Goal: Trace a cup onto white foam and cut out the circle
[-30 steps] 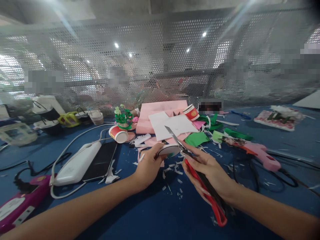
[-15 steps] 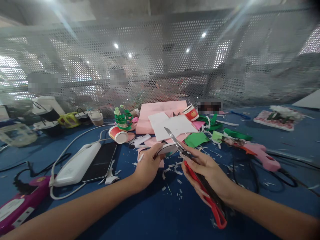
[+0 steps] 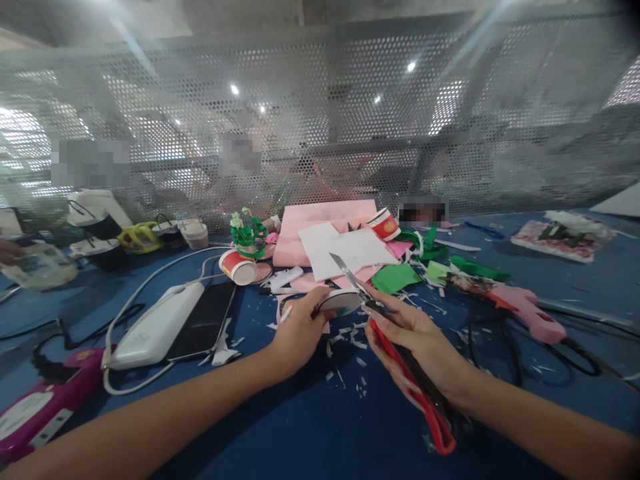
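Between its fingers and thumb, my left hand (image 3: pixel 300 333) holds a small round white-rimmed piece (image 3: pixel 341 301), tilted above the table. My right hand (image 3: pixel 407 333) is wrapped round scissors with red and black handles (image 3: pixel 434 419). Their blades point up and to the left, and the blade base meets the right edge of the round piece. Behind the blade tip lies white paper (image 3: pixel 345 250) on pink sheets (image 3: pixel 325 212). Small white paper scraps (image 3: pixel 357 343) are scattered on the blue table (image 3: pixel 280 427) below both hands.
A white power bank (image 3: pixel 156 327), a black phone (image 3: pixel 204 320) and a purple power strip (image 3: pixel 55 400) lie left. Red paper cups (image 3: pixel 239 267) and green paper (image 3: pixel 396 278) are further back. A pink glue gun (image 3: pixel 530 310) lies right. Another person's hand (image 3: pixel 11 252) shows at the far left.
The view has shifted slightly. Both hands keep nearly the same pose, with the round piece turned a little. Another person's hand has appeared at the far left beside a clear container.
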Demonstrator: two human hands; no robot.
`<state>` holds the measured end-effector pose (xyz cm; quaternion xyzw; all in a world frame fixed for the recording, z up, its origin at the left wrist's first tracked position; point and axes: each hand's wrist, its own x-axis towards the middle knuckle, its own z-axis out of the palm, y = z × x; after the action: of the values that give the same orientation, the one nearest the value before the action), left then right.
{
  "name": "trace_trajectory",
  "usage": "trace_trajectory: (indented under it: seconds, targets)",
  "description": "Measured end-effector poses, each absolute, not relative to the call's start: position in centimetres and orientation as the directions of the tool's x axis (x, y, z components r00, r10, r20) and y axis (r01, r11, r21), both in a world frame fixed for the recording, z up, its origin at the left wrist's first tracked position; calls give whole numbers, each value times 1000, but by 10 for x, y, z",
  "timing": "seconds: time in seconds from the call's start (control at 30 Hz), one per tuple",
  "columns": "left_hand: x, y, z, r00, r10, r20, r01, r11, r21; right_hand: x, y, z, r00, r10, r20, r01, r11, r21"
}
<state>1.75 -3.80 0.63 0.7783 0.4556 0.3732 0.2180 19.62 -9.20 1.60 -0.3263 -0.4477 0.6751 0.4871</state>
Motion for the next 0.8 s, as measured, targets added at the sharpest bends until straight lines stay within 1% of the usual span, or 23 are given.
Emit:
trace_trajectory:
  seconds: [0.13,0.27,0.37,0.5,0.57,0.8]
  targets:
    - [19,-37,5,252,915,314,495,-401,771,197,-92,16,-308,951,-18,-327,-124,-937]
    - [19,-37,6,214,928,305,458,-371,808,197,-93,15,-303,953,-28,-312,-127,-941]
    - [19,-38,9,207,919,335,506,-393,767,197,-92,14,-302,953,-27,-336,-133,-933]
    - [18,-39,10,242,883,403,605,-462,649,197,-92,14,-312,950,-7,-341,-118,-933]
    - [17,-40,10,269,863,427,617,-495,612,197,-92,14,-307,952,0,-336,-108,-936]
    - [17,-41,10,289,843,454,619,-526,583,196,-95,17,-303,953,-12,-336,-118,-934]
